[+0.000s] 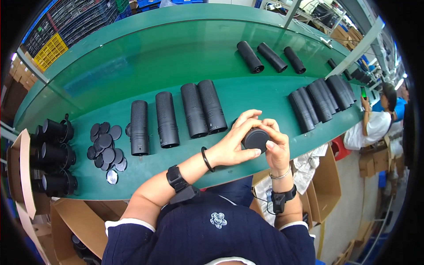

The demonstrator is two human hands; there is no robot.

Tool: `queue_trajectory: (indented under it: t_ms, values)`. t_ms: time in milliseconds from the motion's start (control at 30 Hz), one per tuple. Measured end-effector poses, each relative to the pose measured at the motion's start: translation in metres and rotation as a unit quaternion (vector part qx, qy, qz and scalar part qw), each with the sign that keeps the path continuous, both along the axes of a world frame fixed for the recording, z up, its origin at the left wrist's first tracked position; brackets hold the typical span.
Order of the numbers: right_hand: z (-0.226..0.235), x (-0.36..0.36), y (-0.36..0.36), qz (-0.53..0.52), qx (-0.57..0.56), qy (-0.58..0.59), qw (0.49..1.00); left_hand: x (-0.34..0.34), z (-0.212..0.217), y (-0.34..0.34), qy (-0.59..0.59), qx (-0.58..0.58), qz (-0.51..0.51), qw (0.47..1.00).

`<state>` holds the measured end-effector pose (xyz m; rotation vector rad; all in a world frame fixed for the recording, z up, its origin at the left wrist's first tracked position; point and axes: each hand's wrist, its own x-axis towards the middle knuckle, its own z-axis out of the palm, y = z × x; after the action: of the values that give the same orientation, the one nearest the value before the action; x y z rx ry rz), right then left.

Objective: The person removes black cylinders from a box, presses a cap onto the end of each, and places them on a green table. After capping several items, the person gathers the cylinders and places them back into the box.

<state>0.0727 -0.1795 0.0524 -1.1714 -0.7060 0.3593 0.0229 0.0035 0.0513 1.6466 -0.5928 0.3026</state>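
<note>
My left hand (234,143) and my right hand (276,143) together hold a black cylinder (256,139), seen end-on with its round cap facing me, just above the front edge of the green table (154,66). Fingers of both hands wrap around its end. To the left on the table lie several black perforated cylinders (194,110) side by side. Further left is a pile of black round discs (106,145).
Black cylinders stand in a cardboard box (20,172) at the far left. More black tubes (269,57) lie at the back and a row (322,97) at the right. Another person (375,121) works at the right end. Cardboard boxes (324,185) sit below the table.
</note>
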Motion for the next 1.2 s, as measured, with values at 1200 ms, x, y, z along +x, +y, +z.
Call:
queue_trajectory:
  t_ms: [1200]
  values:
    - [0.048, 0.023, 0.067, 0.156, -0.054, 0.057, 0.985, -0.035, 0.019, 0.055, 0.07, 0.063, 0.077, 0.993]
